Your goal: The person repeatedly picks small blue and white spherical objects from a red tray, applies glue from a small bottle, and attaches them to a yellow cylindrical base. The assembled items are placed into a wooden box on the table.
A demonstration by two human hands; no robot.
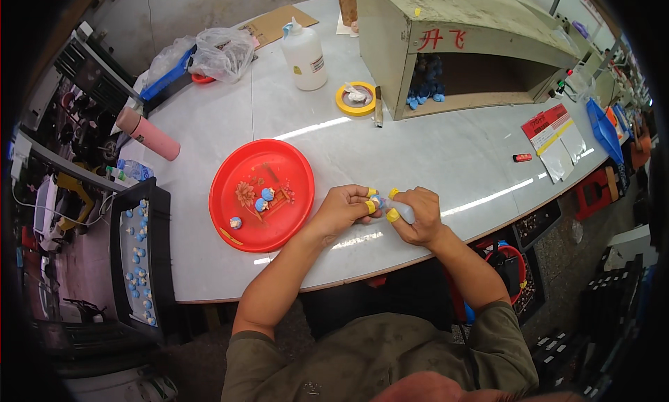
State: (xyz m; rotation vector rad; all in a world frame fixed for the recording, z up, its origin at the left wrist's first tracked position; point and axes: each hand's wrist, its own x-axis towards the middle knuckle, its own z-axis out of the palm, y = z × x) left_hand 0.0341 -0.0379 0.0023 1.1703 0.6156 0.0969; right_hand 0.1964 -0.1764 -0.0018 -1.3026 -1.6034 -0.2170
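Observation:
My left hand (341, 210) pinches a small blue-and-white figurine piece (377, 202) between fingertips wrapped in yellow finger covers. Closed around a small translucent squeeze bottle (401, 210), my right hand (422, 214) brings its narrow tip right up to the piece; whether they touch is too small to tell. Yellow covers show on the right fingers too. Left of my hands, a round red plate (221, 178) carries several similar blue pieces, among them one ball-like blue piece (235, 223) near its lower left rim.
A black tray (162, 263) with several blue pieces stands at the left edge. Behind are a pink flask (155, 136), a white bottle (304, 59), yellow tape (343, 106) and a wooden cabinet (390, 60) holding blue pieces. Papers (557, 148) and a red item (522, 158) lie right.

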